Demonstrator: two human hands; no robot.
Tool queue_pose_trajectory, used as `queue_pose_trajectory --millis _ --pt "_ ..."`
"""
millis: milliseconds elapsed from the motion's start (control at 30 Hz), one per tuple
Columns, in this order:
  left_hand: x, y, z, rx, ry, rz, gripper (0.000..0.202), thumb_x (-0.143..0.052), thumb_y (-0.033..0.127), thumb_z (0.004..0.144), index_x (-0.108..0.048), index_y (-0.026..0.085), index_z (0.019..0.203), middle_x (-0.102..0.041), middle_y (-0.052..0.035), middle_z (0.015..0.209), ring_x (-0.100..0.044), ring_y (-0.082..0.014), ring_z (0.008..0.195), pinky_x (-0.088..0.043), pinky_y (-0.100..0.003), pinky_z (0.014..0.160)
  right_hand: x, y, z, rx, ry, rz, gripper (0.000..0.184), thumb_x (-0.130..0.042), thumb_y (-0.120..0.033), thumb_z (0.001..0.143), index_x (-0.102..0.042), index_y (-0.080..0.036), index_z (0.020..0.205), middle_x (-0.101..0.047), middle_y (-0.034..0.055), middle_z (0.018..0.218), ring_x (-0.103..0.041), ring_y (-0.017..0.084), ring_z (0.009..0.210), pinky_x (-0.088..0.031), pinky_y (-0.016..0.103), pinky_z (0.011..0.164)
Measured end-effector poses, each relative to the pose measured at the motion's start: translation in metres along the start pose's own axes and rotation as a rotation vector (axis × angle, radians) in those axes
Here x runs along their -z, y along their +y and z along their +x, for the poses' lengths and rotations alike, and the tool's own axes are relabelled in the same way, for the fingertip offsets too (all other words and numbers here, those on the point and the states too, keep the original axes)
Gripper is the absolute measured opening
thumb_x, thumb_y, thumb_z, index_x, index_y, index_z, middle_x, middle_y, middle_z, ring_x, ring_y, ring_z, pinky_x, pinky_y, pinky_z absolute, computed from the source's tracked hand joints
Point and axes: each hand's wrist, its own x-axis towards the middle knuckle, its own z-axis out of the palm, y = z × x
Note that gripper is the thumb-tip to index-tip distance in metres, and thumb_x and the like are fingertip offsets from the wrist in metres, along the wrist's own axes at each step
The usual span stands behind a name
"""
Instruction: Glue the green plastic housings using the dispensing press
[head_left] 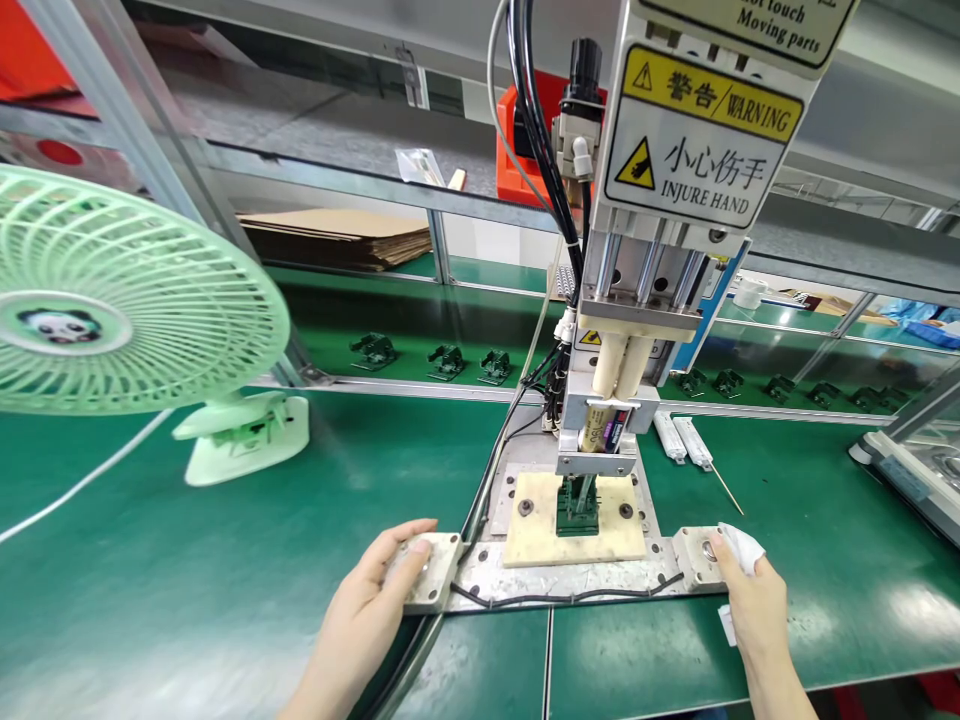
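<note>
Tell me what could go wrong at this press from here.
If a hand strayed under the press, it might get pinched; the sign there warns "INJURE HAND", though both hands are now at the button boxes.

The white wipe in the right hand is right by its box and might get in the thumb's way.

The green part sits beneath the press head, so it could be damaged if it is misaligned.
</note>
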Motion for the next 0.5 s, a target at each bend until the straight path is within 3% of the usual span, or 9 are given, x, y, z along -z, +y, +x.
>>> queue_pose_trajectory --millis 333,500 --pt "0.0049 -0.0076 0.0055 0.006 -0.055 0.050 0.057 -0.062 0.068 0.073 -0.067 0.022 0.106 -0.071 -0.0022 0.082 -0.063 -0.0231 0.076 -0.045 -0.029 0.069 -0.0007 0.0021 0.0011 -0.001 -0.001 0.000 0.063 -0.079 -0.062 0.061 -0.075 -0.012 0.099 -0.075 0.0113 0.100 -0.067 0.034 0.100 -0.054 0.036 0.079" --pt "0.0032 -0.0072 0.0039 -0.016 -0.012 0.040 0.053 -0.062 0.066 0.074 -0.067 0.023 0.104 -0.070 -0.0006 0.078 -0.063 -0.0206 0.074 -0.045 -0.025 0.064 0.0004 0.0034 0.0008 0.005 -0.007 0.003 0.063 -0.078 -0.062 0.063 -0.074 -0.012 0.101 -0.075 0.0110 0.101 -0.066 0.033 0.102 -0.053 0.037 0.081"
